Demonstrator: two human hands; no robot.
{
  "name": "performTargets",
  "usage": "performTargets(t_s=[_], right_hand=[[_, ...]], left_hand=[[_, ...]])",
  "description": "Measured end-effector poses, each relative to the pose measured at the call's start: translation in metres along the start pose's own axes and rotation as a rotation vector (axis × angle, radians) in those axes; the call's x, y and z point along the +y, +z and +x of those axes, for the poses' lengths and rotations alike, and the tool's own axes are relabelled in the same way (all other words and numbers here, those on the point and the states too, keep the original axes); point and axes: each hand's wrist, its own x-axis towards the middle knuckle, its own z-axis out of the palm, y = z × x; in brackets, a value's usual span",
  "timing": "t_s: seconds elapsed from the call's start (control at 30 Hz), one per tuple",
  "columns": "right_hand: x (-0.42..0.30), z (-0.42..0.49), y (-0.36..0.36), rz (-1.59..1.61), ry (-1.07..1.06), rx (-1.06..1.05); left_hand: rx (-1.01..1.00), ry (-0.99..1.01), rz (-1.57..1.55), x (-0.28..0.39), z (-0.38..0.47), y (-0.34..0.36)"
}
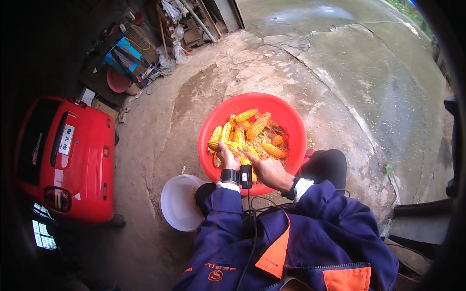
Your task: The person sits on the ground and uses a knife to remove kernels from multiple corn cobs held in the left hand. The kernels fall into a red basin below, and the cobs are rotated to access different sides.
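A large red plastic basin (299, 145) stands before me, with several yellow corn cobs (258, 125) and loose corn kernels (260, 142) in it. Over its near left part, my left hand (227, 156) is closed around an ear of corn (230, 146) that lies sideways. My right hand (269, 171) reaches in from the right, its fingers at the right end of that ear; a thin, pointed thing shows at the fingertips, too small to name. Both wrists wear black bands. A small black device on a cable hangs below the hands.
An empty-looking white plastic bucket (182, 203) stands left of the basin by my knee. A red car (87, 163) is parked at the left. Stacked household goods, among them a blue crate (122, 54), line the back left. Kernels lie scattered on the concrete floor (327, 120).
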Motion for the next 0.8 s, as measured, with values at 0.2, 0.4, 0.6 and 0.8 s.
performTargets(t_s=[0.2,0.4,0.6,0.8], right_hand=[[0.023,0.031,0.011,0.98,0.231,-0.186],[0.023,0.027,0.005,0.29,-0.186,0.106],[0.015,0.023,0.003,-0.074,-0.061,0.038],[0.03,0.041,-0.001,1.143,0.38,-0.325]], left_hand=[[0.133,0.016,0.061,0.009,-0.012,0.005],[0.123,0.025,0.129,0.008,-0.006,0.008],[0.038,-0.007,0.043,0.0,0.012,0.0],[0.037,0.013,0.036,-0.006,0.013,-0.004]])
